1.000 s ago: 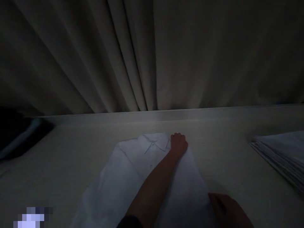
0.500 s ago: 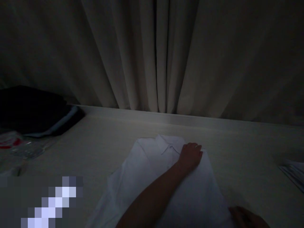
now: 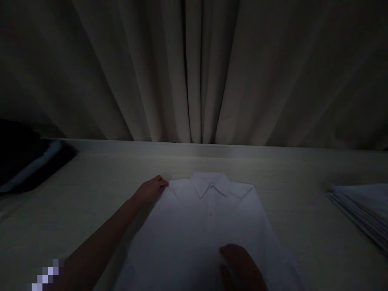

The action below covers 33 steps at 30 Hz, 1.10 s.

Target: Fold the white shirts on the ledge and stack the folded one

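Observation:
A white collared shirt [image 3: 194, 226] lies spread front up, its collar toward the curtain and its lower part cut off by the bottom of the view. At the shirt's left shoulder corner, my left hand [image 3: 151, 189] is closed, fingertips pinching the fabric. My right hand [image 3: 241, 262] is over the lower front of the shirt, right of the button line. Its thumb and fingers are apart and nothing shows between them. In the dim light I cannot tell whether it touches the cloth.
A stack of folded light cloth [image 3: 360, 206] lies on the pale surface [image 3: 303, 173] at the right. Dark folded fabric [image 3: 21, 161] with a light band is at the far left. Behind a raised ledge [image 3: 145, 147] hangs a long curtain [image 3: 248, 72].
My left hand has moved from the shirt's right shoulder to its left shoulder. My right hand has come from beside the shirt's right edge to over its front. The shirt lies straighter.

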Available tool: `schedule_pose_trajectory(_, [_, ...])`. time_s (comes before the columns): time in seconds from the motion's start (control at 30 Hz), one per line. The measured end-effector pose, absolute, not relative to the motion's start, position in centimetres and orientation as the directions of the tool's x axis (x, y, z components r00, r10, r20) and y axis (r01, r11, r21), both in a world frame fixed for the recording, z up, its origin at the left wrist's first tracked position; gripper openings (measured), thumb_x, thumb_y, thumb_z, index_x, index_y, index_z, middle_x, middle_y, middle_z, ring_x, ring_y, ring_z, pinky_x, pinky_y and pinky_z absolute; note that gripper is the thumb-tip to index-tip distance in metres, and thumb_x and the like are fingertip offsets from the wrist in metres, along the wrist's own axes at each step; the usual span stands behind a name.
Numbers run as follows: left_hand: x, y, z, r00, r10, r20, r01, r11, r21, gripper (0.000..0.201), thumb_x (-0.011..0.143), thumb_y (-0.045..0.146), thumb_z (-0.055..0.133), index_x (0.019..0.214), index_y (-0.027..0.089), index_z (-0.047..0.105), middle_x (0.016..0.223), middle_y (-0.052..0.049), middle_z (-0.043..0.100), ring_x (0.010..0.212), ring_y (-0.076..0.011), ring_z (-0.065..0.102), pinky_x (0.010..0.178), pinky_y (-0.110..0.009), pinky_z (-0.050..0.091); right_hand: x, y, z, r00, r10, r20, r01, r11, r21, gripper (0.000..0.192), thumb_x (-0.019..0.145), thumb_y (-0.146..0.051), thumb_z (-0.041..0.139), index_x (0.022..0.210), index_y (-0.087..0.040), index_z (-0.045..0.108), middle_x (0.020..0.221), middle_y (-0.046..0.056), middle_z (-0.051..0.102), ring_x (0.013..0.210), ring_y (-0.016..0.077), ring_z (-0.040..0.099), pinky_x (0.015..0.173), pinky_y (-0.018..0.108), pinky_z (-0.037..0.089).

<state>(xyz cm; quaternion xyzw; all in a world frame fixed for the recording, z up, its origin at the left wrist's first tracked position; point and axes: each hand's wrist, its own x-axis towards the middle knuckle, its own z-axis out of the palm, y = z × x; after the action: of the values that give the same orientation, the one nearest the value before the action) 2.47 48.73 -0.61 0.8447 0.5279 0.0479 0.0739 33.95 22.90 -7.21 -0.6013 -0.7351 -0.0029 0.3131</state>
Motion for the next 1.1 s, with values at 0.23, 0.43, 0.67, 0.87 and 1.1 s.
schedule_pose_trajectory(0.23, [1.5, 51.4, -1.2, 0.466, 0.884, -0.033, 0.85, -0.436, 0.296, 0.027, 0.08, 0.033, 0.042, 0.09, 0.021, 0.064, 0.092, -0.006, 0.063, 0.082, -0.0192, 0.058, 0.076, -0.03, 0.041, 28.5, 26.9, -4.5, -0.202, 0.91, 0.362, 0.84, 0.351, -0.413, 0.037, 0.081, -0.033, 0.058, 0.117, -0.024, 0.058, 0.123, 0.006, 0.062, 0.113, 0.0209, 0.057, 0.096, 0.035, 0.05])
schedule_pose_trajectory(0.43, [1.7, 51.8, -1.5, 0.39, 0.918, -0.079, 0.832, -0.314, 0.458, 0.023, 0.077, 0.035, 0.042, 0.081, 0.02, 0.059, 0.081, -0.003, 0.064, 0.077, -0.0167, 0.058, 0.071, -0.026, 0.041, 29.1, 26.4, -6.4, -0.25, 0.903, 0.35, 0.844, 0.381, -0.378, 0.036, 0.082, -0.026, 0.056, 0.117, -0.024, 0.058, 0.131, 0.007, 0.056, 0.122, 0.0219, 0.05, 0.099, 0.039, 0.048])
schedule_pose_trajectory(0.67, [1.8, 51.9, -2.1, 0.27, 0.958, -0.093, 0.824, -0.18, 0.538, 0.024, 0.076, 0.037, 0.043, 0.082, 0.019, 0.057, 0.077, -0.003, 0.062, 0.074, -0.0154, 0.056, 0.071, -0.027, 0.042, 29.5, 26.3, -7.1, -0.327, 0.849, 0.415, 0.851, 0.456, -0.261, 0.036, 0.081, -0.022, 0.054, 0.117, -0.021, 0.058, 0.128, 0.009, 0.058, 0.119, 0.023, 0.053, 0.093, 0.039, 0.053])
schedule_pose_trajectory(0.87, [1.6, 51.9, -1.4, 0.265, 0.93, -0.257, 0.769, -0.043, 0.638, 0.039, 0.075, 0.046, 0.043, 0.09, 0.015, 0.063, 0.062, 0.0, 0.058, 0.053, -0.0122, 0.051, 0.052, -0.024, 0.04, 29.6, 26.3, -7.0, -0.333, 0.808, 0.486, 0.843, 0.486, -0.23, 0.033, 0.082, -0.021, 0.053, 0.114, -0.02, 0.059, 0.125, 0.01, 0.06, 0.117, 0.0219, 0.054, 0.092, 0.038, 0.053])
schedule_pose_trajectory(1.1, [2.9, 51.6, -1.0, 0.185, 0.951, -0.247, 0.78, 0.011, 0.625, 0.032, 0.072, 0.043, 0.049, 0.075, 0.014, 0.064, 0.05, 0.002, 0.052, 0.045, -0.0107, 0.045, 0.049, -0.025, 0.036, 29.7, 26.4, -7.1, -0.326, 0.82, 0.471, 0.827, 0.488, -0.278, 0.033, 0.082, -0.021, 0.054, 0.115, -0.022, 0.058, 0.125, 0.008, 0.06, 0.117, 0.0207, 0.054, 0.092, 0.037, 0.053])
